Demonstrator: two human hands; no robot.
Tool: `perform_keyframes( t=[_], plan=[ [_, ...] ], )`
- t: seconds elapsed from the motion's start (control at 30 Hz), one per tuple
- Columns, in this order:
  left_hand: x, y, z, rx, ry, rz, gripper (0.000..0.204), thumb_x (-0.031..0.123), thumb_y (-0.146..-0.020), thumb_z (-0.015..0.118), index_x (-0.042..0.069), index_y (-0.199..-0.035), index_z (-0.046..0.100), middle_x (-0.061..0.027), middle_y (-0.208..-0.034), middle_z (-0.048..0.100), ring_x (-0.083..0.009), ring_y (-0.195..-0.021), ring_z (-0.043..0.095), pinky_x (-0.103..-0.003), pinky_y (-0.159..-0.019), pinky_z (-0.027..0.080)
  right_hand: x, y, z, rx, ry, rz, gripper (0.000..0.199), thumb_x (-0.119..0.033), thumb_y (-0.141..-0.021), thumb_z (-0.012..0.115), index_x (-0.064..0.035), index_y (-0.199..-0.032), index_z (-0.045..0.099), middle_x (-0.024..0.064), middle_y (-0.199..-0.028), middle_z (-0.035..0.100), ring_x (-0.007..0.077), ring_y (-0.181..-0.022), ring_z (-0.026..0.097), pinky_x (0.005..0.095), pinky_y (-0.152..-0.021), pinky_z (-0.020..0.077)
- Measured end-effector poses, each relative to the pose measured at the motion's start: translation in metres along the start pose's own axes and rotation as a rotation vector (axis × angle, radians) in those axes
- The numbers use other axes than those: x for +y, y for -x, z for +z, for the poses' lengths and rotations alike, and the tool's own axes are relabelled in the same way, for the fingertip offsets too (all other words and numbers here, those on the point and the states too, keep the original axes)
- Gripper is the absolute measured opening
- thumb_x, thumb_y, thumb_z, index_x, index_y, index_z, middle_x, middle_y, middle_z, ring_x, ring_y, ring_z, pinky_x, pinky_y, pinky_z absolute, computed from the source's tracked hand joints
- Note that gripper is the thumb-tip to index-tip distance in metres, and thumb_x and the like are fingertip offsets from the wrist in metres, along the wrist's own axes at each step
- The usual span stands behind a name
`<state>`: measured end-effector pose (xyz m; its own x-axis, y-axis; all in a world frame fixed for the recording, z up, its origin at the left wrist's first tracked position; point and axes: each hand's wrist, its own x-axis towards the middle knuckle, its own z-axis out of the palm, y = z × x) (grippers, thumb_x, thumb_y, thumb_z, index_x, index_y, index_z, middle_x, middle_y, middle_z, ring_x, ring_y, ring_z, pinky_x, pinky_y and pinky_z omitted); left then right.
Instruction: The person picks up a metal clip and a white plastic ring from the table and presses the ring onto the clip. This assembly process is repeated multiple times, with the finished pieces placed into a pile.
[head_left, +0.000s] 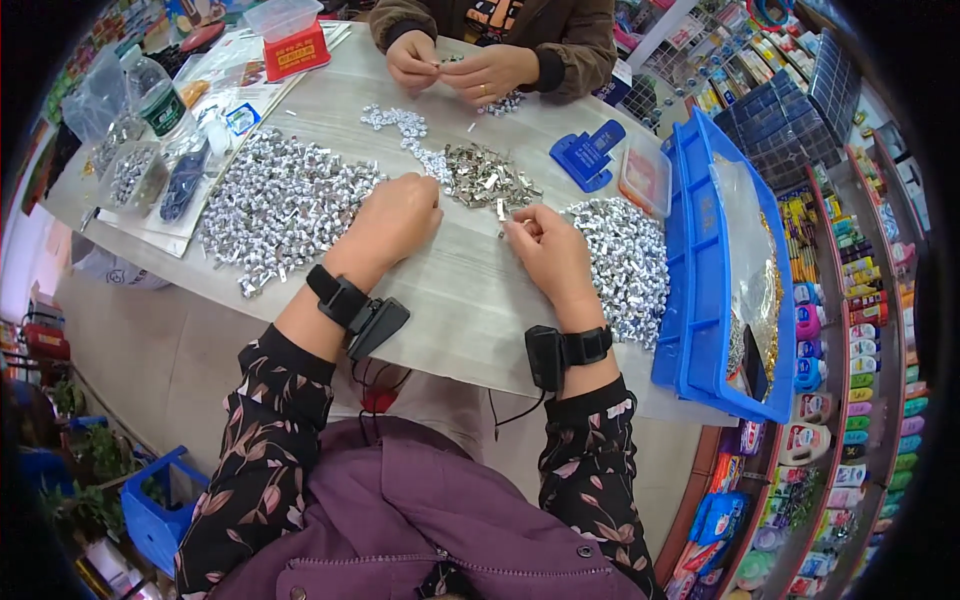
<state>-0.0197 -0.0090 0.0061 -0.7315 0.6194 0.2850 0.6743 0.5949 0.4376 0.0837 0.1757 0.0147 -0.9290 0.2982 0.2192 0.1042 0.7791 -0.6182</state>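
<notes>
My left hand (400,215) is curled closed over the table, its fingertips turned away, so whatever they hold is hidden. It rests at the right edge of a large heap of small silver-white pieces (285,205). My right hand (552,252) is pinched, thumb against forefinger, with a tiny dark speck at the tips, too small to name. Just beyond the pinch lies a small heap of shiny metal clip-like pieces (485,172). A curved trail of small white round pieces (400,125) runs behind it. Right of my right hand spreads another heap of silver-white pieces (630,270).
Across the table a person's hands (485,75) work on something small. A blue tray (685,270) with bagged pieces stands on the right, near a blue holder (585,155) and a clear plastic box (645,180). A water bottle (158,95) and a red box (296,52) stand far left.
</notes>
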Motion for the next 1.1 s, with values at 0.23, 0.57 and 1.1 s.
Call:
perform_keyframes(
  t=[0.23, 0.57, 1.1],
  plan=[
    [0.004, 0.002, -0.001, 0.176, 0.056, 0.056, 0.015, 0.011, -0.075, 0.058, -0.004, -0.079, 0.056, -0.0186, -0.074, 0.059, -0.032, -0.07, 0.061, -0.041, -0.064, 0.049, 0.006, -0.002, 0.006, 0.07, 0.161, -0.142, 0.018, -0.021, -0.079, 0.064, -0.005, -0.087, 0.064, 0.0088, -0.07, 0.062, 0.0177, -0.061, 0.058, 0.0285, -0.057, 0.0457],
    [0.031, 0.009, -0.005, -0.168, 1.471, -0.335, 0.014, 0.016, -0.088, 0.056, 0.002, -0.088, 0.057, -0.0018, -0.075, 0.058, -0.0089, -0.069, 0.058, -0.023, -0.058, 0.048, -0.005, -0.001, 0.002, -0.084, -0.836, 0.036, 0.013, -0.008, -0.084, 0.06, 0.0009, -0.093, 0.06, 0.0023, -0.081, 0.061, 0.0089, -0.072, 0.058, 0.0223, -0.063, 0.0462],
    [0.024, 0.005, -0.001, -0.274, 1.701, -0.544, 0.013, 0.019, -0.088, 0.059, 0.006, -0.09, 0.056, 0.0002, -0.073, 0.058, -0.0053, -0.057, 0.054, -0.017, -0.051, 0.046, -0.022, 0.01, 0.004, -0.26, -0.999, 0.055, 0.012, -0.004, -0.082, 0.061, -0.0002, -0.094, 0.061, 0.0044, -0.083, 0.063, 0.0105, -0.074, 0.058, 0.0224, -0.071, 0.0472]
  ],
)
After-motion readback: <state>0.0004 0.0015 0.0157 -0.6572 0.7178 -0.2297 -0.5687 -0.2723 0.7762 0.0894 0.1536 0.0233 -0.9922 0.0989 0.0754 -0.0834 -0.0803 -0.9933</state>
